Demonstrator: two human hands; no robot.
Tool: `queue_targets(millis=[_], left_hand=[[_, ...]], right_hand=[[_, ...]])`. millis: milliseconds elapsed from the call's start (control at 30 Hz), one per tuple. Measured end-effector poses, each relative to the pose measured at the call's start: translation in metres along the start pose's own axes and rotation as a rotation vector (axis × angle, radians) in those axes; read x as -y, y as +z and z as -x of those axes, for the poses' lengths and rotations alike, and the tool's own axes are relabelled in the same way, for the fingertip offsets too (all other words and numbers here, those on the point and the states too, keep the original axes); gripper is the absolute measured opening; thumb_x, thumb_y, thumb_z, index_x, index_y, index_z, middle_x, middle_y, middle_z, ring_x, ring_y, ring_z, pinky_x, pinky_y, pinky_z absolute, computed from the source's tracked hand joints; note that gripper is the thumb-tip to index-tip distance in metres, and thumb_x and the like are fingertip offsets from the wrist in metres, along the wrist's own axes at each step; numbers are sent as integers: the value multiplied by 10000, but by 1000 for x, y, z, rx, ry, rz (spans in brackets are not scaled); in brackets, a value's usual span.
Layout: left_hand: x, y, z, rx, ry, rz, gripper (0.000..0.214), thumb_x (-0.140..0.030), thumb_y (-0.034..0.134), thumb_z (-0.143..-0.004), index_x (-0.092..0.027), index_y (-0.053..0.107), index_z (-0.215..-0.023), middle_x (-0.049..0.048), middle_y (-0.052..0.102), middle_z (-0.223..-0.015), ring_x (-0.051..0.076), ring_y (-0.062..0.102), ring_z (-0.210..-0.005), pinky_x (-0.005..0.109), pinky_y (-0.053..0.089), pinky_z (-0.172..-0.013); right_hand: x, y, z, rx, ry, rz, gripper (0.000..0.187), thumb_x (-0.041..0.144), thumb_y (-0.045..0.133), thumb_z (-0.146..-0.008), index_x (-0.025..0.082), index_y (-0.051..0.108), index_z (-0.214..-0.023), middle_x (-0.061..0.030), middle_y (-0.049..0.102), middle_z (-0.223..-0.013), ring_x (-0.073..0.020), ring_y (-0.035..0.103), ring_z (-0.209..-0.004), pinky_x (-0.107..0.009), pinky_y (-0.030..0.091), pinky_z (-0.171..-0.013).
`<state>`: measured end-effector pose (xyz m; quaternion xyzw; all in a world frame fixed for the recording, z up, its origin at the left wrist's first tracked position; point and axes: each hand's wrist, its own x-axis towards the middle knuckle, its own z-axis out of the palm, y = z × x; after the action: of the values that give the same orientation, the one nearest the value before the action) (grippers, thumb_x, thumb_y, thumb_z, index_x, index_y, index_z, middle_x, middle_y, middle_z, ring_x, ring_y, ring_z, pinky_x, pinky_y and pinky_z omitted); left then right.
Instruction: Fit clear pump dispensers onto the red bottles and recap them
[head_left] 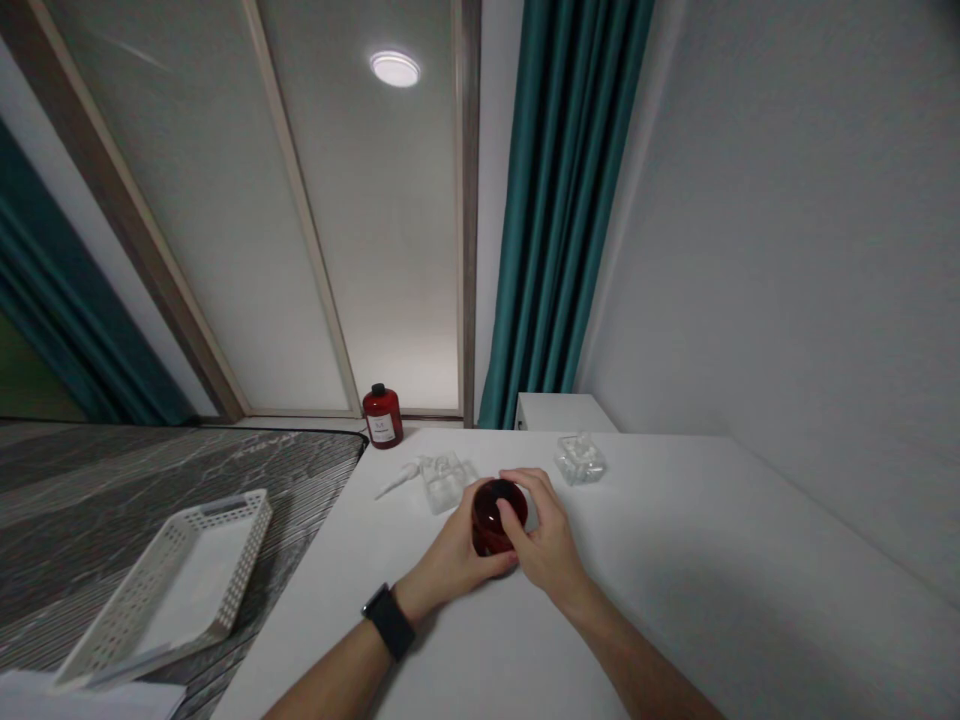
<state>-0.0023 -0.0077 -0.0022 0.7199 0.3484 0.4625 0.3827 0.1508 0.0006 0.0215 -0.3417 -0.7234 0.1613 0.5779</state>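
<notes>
Your left hand wraps the side of a red jar (496, 514), and your right hand (553, 545) clasps its rim, thumb over the dark top; you hold it at the white table (660, 580), near a clear container (444, 482), with a red bottle (383, 428) farther back

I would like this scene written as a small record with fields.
Left hand: around side of dark red container
Right hand: same container, thumb on its top
Worn: black watch, left wrist
Surface: white table
Far-left corner: black-capped red bottle
Beyond container, left: clear item
Beyond container, right: second clear item
Left of table: white perforated basket
</notes>
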Motion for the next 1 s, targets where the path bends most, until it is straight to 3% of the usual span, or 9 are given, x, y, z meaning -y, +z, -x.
queue_targets(millis=[233,467,633,800,1000], left_hand=[[1,0,1,-8,10,-11,824,-178,795,-736,-209,330,-1416,136,483,-1411,306,485,-1310,501,394,-1126],[-2,0,1,8,8,-8,818,-146,776,-748,-230,319,-1420,114,480,-1423,288,482,-1318,474,392,-1129],[-2,0,1,4,4,-22,819,-127,783,-732,-221,329,-1407,119,489,-1415,299,480,-1319,478,388,-1127],[-1,1,0,10,6,-20,812,-135,780,-739,-219,330,-1410,116,487,-1415,294,481,-1318,476,387,-1128],[-1,1,1,0,-26,1,822,-148,787,-741,-216,313,-1409,133,501,-1404,300,509,-1300,482,403,-1114]], right_hand=[[0,0,1,64,27,-44,310,170,513,-921,252,591,-1209,-77,654,-1155,-229,616,-1108,-399,504,-996],[3,3,-1,43,82,-123,270,191,509,-926,250,591,-1177,-65,632,-1089,-217,614,-1052,-374,514,-942],[1,0,-3,110,49,-122,230,201,488,-950,252,625,-1127,-67,656,-1091,-218,612,-1065,-380,503,-961],[1,-3,-2,182,39,-135,294,202,437,-972,262,613,-1200,-69,658,-1210,-223,582,-1171,-415,446,-1052],[-3,2,2,151,187,-226,326,229,481,-943,260,576,-1253,-77,628,-1230,-229,589,-1161,-410,449,-1053]])
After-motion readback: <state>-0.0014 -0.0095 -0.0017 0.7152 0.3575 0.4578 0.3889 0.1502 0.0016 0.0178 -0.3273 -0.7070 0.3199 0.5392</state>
